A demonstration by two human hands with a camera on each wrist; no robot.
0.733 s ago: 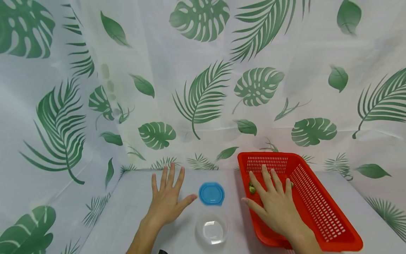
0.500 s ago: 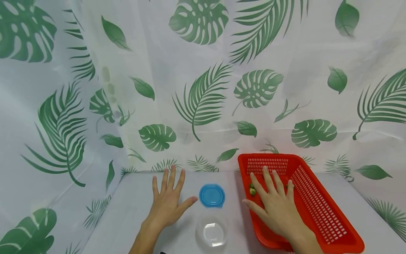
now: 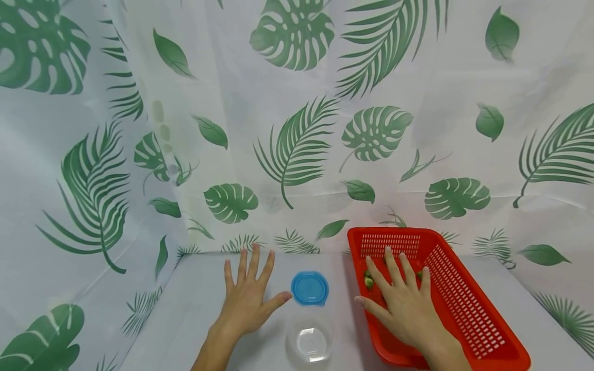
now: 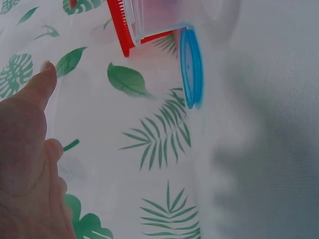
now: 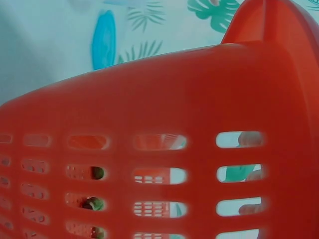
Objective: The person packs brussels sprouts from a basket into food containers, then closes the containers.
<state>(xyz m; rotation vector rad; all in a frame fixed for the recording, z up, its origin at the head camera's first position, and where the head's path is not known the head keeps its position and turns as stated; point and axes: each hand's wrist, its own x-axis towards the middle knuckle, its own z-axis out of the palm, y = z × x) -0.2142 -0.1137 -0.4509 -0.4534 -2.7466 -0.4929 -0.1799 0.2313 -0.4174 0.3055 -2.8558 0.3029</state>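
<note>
My left hand (image 3: 246,306) is spread with straight fingers over the table, left of a round blue lid (image 3: 309,288) and a clear plastic bowl (image 3: 310,340). It holds nothing; its thumb points toward the lid. My right hand (image 3: 406,309), fingers also spread, is over a red plastic basket (image 3: 478,304) with slotted walls. Small green, roundish pieces (image 3: 368,282) lie inside the basket, partly hidden by that hand. In the left wrist view the lid (image 4: 192,69) shows beyond the bowl (image 4: 159,22). The basket wall (image 5: 159,89) fills most of the right wrist view.
A white table (image 3: 185,309) carries everything. White sheeting (image 3: 297,216) with green leaf prints rises behind and at both sides. The basket stands at the right, its far end close to the back sheet; lid and bowl sit between the hands.
The head view has tilted up slightly, so everything sits a little lower in it. Both hands stay spread in nearly the same places. A small dark object at the bottom edge has left view.
</note>
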